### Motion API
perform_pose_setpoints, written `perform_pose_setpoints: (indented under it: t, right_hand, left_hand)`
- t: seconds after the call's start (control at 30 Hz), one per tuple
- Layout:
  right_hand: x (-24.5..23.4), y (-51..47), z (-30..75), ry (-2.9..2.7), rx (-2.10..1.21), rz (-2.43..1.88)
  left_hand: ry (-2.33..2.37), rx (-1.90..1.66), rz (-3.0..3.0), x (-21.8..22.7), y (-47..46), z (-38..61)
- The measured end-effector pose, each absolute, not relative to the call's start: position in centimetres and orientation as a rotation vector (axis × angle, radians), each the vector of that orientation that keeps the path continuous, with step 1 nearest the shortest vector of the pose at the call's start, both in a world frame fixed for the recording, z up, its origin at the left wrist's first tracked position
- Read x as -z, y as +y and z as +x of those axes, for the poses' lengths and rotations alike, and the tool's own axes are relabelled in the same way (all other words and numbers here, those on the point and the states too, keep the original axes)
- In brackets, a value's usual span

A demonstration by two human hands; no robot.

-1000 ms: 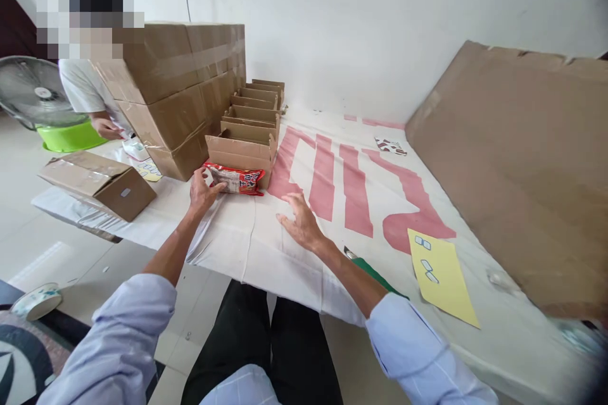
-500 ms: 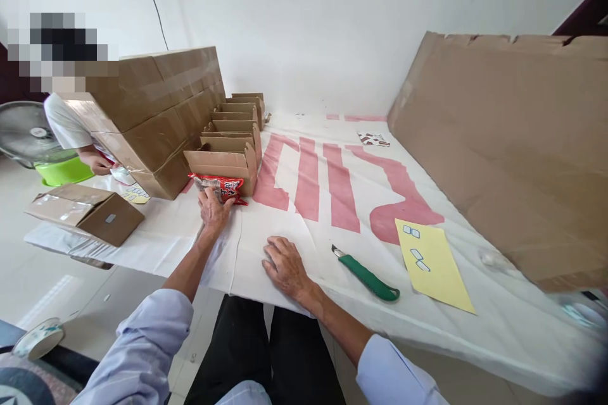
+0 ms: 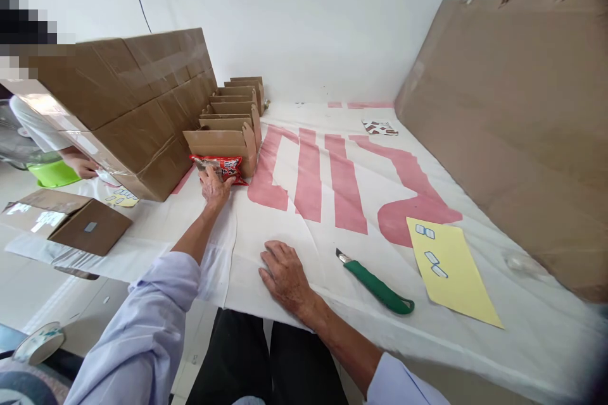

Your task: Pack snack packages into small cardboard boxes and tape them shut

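My left hand (image 3: 215,186) reaches forward to a shiny red food packet (image 3: 232,169) with a clear window, its fingers over the front and its thumb at the lower right. The packet leans upright against the nearest small open carton (image 3: 223,142), the first of a row running back toward the wall. Palm down near the table's front edge, my right hand (image 3: 285,273) lies with relaxed fingers and nothing in it. To its right is a green utility knife (image 3: 380,288) with the blade tip out. A yellow paper (image 3: 456,278) with drawn outlines lies beyond the knife.
Stacked taped cartons (image 3: 137,107) form a wall at the left, with a person's hand (image 3: 83,164) behind it. A closed carton (image 3: 71,218) sits at the left table end. A large cardboard sheet (image 3: 522,107) stands right. The white cloth (image 3: 313,240) bears red markings.
The view has shifted slightly, so the cartons appear further left and the knife and yellow paper further right. My left hand stays on the packet and my right hand stays on the cloth.
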State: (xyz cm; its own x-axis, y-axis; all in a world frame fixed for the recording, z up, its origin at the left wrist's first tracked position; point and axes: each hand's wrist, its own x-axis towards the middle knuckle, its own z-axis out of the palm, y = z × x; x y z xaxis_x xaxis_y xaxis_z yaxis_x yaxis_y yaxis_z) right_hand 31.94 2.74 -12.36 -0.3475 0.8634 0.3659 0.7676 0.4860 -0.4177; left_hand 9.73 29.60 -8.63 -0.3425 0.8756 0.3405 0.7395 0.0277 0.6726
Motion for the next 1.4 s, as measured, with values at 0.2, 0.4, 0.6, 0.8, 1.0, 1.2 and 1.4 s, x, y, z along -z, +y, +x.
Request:
perform_pose_setpoints:
  t: [0.2, 0.4, 0.6, 0.8, 1.0, 1.2, 1.4]
  right_hand:
    - [12.3, 2.6, 31.9, -2.18, -0.25, -1.333]
    - [12.4, 2.8, 31.9, -2.189, -0.233, -1.345]
    - [13.1, 3.8, 32.2, -2.176, -0.182, -1.321]
    - [13.0, 4.5, 32.3, -2.169, -0.123, -1.261]
    - [12.6, 4.5, 32.7, -2.168, -0.084, -1.275]
    - [12.6, 3.2, 36.1, -2.127, 0.024, -1.275]
    - [11.6, 0.7, 41.6, -2.047, 0.24, -1.294]
  left_hand:
    - [2.053, -1.226, 1.633, 8.0, 32.9, 10.6]
    - [1.974, -1.206, 1.652, 7.8, 33.7, 10.8]
    - [1.826, -1.099, 1.852, 7.1, 30.7, 8.9]
    - [1.797, -1.002, 2.014, 5.9, 24.1, 4.7]
    - [1.937, -1.094, 2.044, 2.1, 15.4, -4.8]
    - [2.477, -1.298, 1.703, -3.3, 12.2, -19.1]
    - [2.577, -1.304, 1.256, -5.0, 13.2, -28.7]
